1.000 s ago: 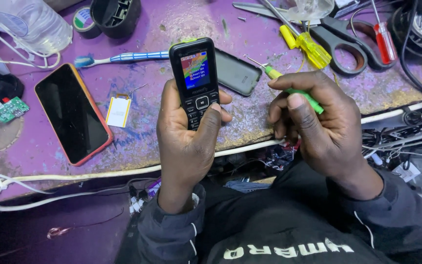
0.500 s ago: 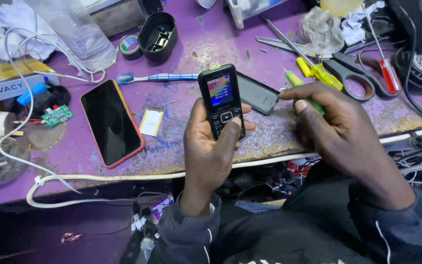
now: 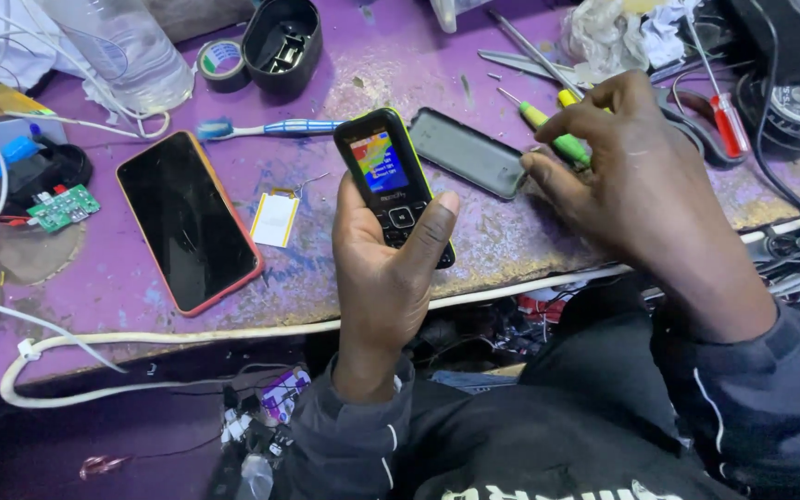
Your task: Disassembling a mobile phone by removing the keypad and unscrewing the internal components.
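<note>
Smartphone [image 3: 187, 220] lies screen-up at left on the purple bench [image 3: 344, 278]. Left hand [image 3: 386, 278] wraps the small keypad phone [image 3: 391, 181], held above the bench edge, screen lit, thumb on keys. Right hand [image 3: 641, 181] pinches a green screwdriver [image 3: 557, 139] beside the loose back cover [image 3: 469, 153]; risk: one-handed hold could slip, dropping the phone.

Smartphone [image 3: 187, 220] beside white battery [image 3: 275, 219], toothbrush [image 3: 270, 128], tape roll [image 3: 222, 63], scissors [image 3: 687, 102]
</note>
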